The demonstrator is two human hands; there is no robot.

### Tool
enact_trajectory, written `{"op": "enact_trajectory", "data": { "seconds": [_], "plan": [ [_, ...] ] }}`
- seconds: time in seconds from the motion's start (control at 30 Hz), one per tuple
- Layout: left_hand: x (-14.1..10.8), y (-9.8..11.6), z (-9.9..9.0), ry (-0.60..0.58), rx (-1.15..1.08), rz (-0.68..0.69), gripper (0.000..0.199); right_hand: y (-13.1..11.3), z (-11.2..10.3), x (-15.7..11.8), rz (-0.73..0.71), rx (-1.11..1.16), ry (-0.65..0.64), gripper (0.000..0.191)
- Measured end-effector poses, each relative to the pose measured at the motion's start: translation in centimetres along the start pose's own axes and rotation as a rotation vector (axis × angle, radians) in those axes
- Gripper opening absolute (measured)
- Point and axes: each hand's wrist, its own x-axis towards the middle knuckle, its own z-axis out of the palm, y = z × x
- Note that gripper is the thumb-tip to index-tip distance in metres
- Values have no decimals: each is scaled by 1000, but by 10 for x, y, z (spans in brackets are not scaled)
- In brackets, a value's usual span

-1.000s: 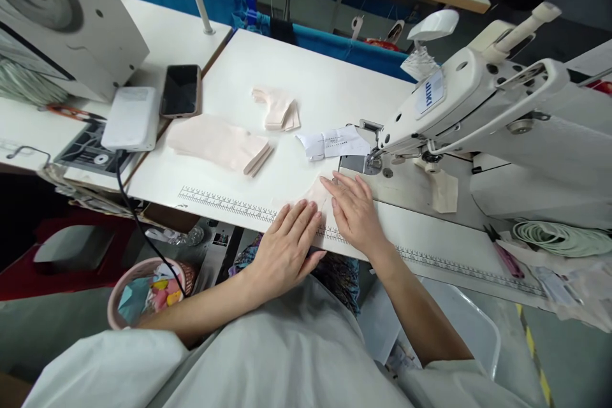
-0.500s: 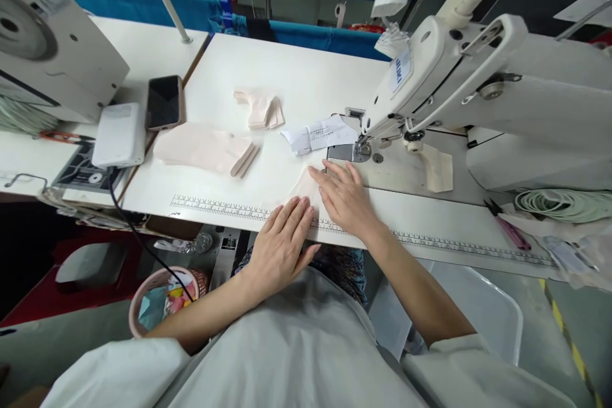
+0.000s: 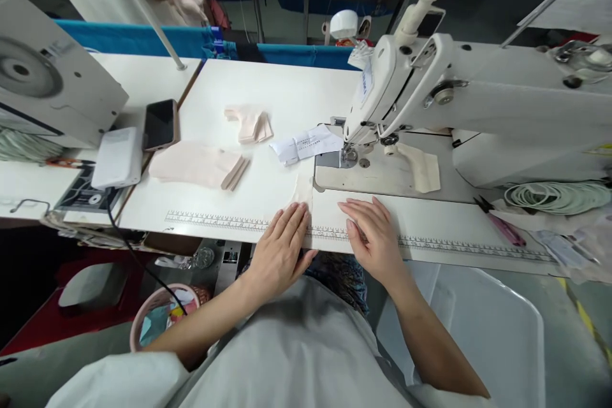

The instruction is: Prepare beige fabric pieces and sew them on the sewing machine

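Note:
My left hand [image 3: 281,245] lies flat over the front edge of the white table, its fingers stretched out on a pale pink piece of fabric [image 3: 303,188]. Part of that fabric is hidden beneath the fingers; the rest runs up toward the sewing machine's plate. To the right, my right hand [image 3: 375,239] rests at the table edge by the printed ruler [image 3: 430,244]. Its fingers are loosely bent, with the thumb apart, and nothing shows in them. Beyond the hands stands the sewing machine [image 3: 382,89], with a printed paper slip [image 3: 308,144] left of its presser foot.
Folded pink fabric stacks, one long [image 3: 194,164] and one small [image 3: 248,124], lie on the left. Farther left are a phone [image 3: 161,125] and a white box [image 3: 117,158] with a cable. Snips [image 3: 504,226] and coiled green cord [image 3: 559,196] lie at right. A basket [image 3: 138,325] stands below.
My right hand has come off the fabric and moved right along the table edge. My left hand stays flat on the fabric. The view has shifted, showing more of the tables behind.

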Motion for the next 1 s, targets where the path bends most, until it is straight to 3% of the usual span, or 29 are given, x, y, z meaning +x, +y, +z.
{"op": "enact_trajectory", "data": {
  "seconds": [0.13,0.3,0.47,0.83,1.0],
  "plan": [
    [16,20,8,-7,-16,1,63,12,-11,2,1,-60,-34,33],
    [41,40,15,-33,-6,3,64,30,-11,16,-34,-175,-231,38],
    [55,45,15,-43,3,-21,65,44,-7,31,-102,-306,-380,42],
    [35,25,3,2,-79,-26,55,40,-6,38,-45,-354,-276,40],
    [33,23,-2,79,-176,11,43,46,-3,40,-71,-338,-316,40]
  ]
}}
